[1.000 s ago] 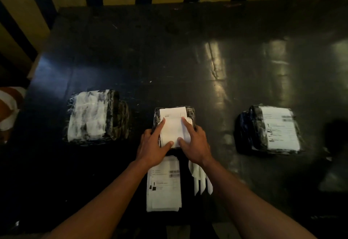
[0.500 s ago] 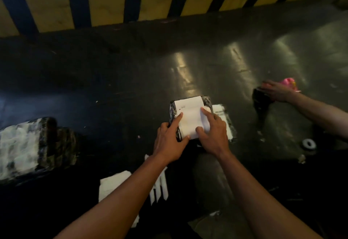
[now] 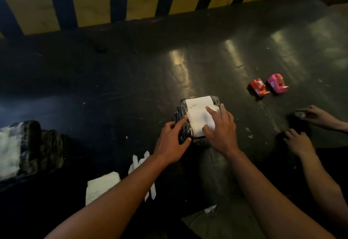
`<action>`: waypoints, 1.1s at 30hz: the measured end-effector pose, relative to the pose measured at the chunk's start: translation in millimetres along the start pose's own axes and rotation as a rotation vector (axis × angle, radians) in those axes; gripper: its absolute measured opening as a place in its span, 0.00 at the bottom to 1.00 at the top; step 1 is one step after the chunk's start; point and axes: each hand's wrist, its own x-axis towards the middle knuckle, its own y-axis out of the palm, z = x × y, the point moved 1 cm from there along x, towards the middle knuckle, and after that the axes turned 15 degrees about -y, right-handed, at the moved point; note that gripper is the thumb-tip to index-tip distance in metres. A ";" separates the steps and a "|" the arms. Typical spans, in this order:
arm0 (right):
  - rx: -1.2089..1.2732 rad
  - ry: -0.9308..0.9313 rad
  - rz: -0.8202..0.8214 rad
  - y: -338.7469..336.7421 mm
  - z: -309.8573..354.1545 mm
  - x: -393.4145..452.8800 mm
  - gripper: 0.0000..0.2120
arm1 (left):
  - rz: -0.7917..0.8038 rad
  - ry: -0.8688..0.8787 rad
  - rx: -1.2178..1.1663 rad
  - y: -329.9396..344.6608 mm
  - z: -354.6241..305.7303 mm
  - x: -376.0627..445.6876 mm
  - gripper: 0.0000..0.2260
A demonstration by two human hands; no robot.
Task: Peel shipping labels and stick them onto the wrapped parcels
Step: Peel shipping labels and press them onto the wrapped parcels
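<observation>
Label-pressing step: right hand, fingers spread, flattens the shipping label atop the wrapped parcel; left hand grips the parcel's near-left edge. Next move likely needs smoothing the label's edges.

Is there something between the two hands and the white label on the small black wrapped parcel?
Nothing visible. The right hand rests its fingers directly on the white paper label. The left hand grips the side of the small black wrapped parcel, its fingertips at the label's edge.
</observation>
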 end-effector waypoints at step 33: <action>0.300 -0.107 0.400 245.4 207.2 -137.6 0.13 | -0.160 -0.536 -0.129 -32.6 322.0 -163.5 0.29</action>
